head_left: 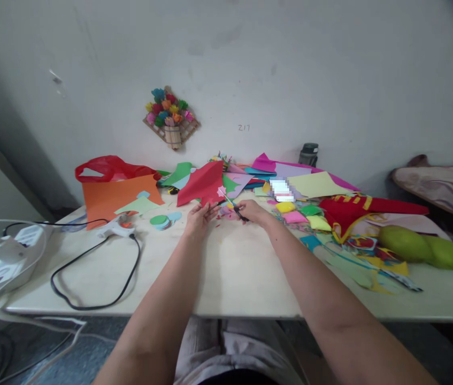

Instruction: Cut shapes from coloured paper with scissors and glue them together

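In the middle of the table, my right hand (251,212) is closed round the handles of a pair of scissors (229,201), with the blades pointing up and left. A sheet of red paper (203,184) stands tilted just beyond my left hand (202,217), whose fingers appear closed on its lower edge. Close to the blades is a small pink star-shaped cutout (221,191). Small red and pink scraps (226,213) lie between the two hands. To the left are green and pale blue paper discs (161,221).
A hot glue gun (116,229) with a black cord lies left, near a white power strip (13,262). Orange paper (120,198) is behind it. Coloured foam pieces (295,217), a red cloth item (340,211) and green fruit (422,248) are at right. A dark bottle (308,154) stands against the wall.
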Demonstrator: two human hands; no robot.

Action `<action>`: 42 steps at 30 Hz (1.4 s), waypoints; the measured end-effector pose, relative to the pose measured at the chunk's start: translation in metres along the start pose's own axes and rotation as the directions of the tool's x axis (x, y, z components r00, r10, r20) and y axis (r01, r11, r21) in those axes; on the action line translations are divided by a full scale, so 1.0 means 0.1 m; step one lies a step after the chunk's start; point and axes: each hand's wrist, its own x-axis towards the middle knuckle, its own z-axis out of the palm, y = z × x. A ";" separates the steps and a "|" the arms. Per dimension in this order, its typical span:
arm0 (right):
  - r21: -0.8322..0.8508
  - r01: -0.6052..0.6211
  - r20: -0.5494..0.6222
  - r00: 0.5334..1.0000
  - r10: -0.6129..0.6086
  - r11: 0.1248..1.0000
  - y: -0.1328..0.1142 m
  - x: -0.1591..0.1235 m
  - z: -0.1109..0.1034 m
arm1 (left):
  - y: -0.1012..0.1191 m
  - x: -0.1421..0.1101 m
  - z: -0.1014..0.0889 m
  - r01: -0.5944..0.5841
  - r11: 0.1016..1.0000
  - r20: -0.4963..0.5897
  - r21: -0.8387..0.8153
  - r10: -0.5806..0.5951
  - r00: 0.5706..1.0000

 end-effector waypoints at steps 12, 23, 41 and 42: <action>-0.737 -0.054 -0.146 0.986 -0.080 0.674 -0.16 -0.14 -0.14 | -0.02 0.00 0.03 0.005 1.000 -0.038 0.023 -0.004 0.999; 0.370 -0.003 -0.196 0.977 0.081 0.929 0.06 0.06 -0.12 | 0.04 -0.06 0.06 0.038 0.992 0.087 0.123 -0.049 0.995; 0.565 0.054 -0.139 0.990 0.031 0.823 -0.18 -0.04 0.14 | 0.00 -0.12 0.13 0.090 0.948 0.195 0.304 -0.155 0.968; 0.560 0.058 -0.142 0.990 0.027 0.826 -0.17 -0.04 0.14 | 0.00 -0.12 0.14 0.088 0.949 0.197 0.304 -0.153 0.968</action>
